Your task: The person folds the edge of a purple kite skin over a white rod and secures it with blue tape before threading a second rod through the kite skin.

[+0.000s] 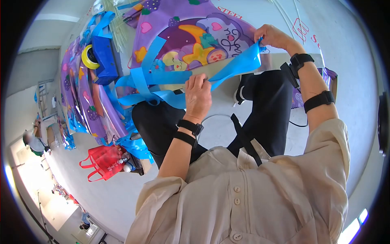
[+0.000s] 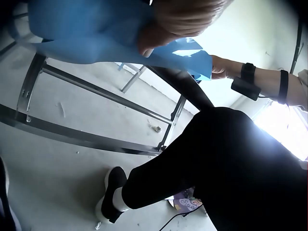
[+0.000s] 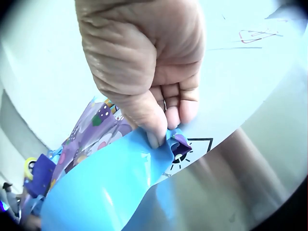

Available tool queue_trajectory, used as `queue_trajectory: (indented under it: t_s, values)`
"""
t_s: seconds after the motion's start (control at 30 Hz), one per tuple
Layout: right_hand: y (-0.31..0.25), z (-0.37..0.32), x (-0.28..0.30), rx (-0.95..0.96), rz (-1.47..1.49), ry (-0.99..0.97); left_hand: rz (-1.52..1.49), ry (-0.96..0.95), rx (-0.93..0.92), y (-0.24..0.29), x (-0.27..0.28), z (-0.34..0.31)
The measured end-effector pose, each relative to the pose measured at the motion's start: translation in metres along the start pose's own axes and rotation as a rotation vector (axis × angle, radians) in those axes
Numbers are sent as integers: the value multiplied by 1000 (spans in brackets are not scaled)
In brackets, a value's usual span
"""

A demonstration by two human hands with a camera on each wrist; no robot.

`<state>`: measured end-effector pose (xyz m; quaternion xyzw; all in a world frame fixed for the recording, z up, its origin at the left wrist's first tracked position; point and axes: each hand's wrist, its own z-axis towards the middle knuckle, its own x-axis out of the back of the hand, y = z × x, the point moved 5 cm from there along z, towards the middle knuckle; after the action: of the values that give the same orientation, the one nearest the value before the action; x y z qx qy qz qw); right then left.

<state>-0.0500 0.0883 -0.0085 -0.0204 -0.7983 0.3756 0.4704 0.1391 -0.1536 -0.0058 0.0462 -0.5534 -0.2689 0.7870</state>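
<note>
A blue plastic strip (image 1: 239, 65) runs along the near edge of a shiny purple plastic sheet (image 1: 142, 38) printed with cartoon animals, stars and a moon. At the right, my right hand (image 1: 276, 37) pinches the strip's gathered end between thumb and fingertips, and a bit of purple film (image 3: 182, 144) shows in that bunch. Nearer the middle, my left hand (image 1: 198, 97) grips the strip at the table edge, its thumb (image 2: 153, 41) against the blue plastic. Further lengths of blue strip (image 1: 140, 79) loop and cross left of the left hand.
The table (image 1: 280, 61) has a light top with red lettering and a metal frame (image 2: 106, 94) below. To the left stands a blue tape dispenser (image 1: 106, 61) with a yellow roll (image 1: 88, 57), near more purple sheets (image 1: 87, 97). A red bag (image 1: 103, 162) is on the floor.
</note>
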Motion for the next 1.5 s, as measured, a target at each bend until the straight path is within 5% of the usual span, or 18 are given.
queue_trajectory:
  t_s: [0.27, 0.33, 0.47, 0.53, 0.67, 0.77, 0.9, 0.97, 1.0, 1.07, 1.17, 1.3, 1.37, 1.4, 1.5]
  values:
    - [8, 0, 3, -13, 46, 26, -206, -44, -36, -9, 2, 0]
    - [9, -1, 3, -17, 0, 34, -384, -133, 292, -24, 6, -1]
    - [10, -2, 6, -49, 38, 24, -470, -160, 302, -26, 13, -2]
    - [10, -4, 7, -63, -2, 20, -290, -591, 406, -17, 14, -5]
    - [9, -2, 7, -32, -88, 32, -241, -673, 279, -11, -8, -38]
    - [6, 0, 5, -8, -138, 54, -121, -473, 383, -16, -25, -52]
    - [11, -1, 4, -37, -117, 84, -73, -575, 461, -29, -53, -61]
    - [11, -2, 5, -38, -127, 78, -62, -242, 498, -31, -53, -58]
    - [8, -3, 6, -40, -138, 74, -63, -244, 498, -29, -53, -51]
    - [1, -2, 8, -56, -154, 32, -371, -265, 636, -27, -54, -37]
    - [-4, 0, 7, -55, -207, -5, -431, -176, 757, -35, -80, -40]
    - [-3, 2, 5, -83, -230, -5, -359, -369, 687, -37, -92, -33]
    - [-1, 0, 4, -64, -222, 11, -133, -406, 336, -29, -96, -36]
    - [0, 0, 5, -43, -215, 32, -131, -403, 331, -30, -91, -34]
    - [2, 1, 6, -47, -209, 15, -536, -826, 321, -20, -62, -40]
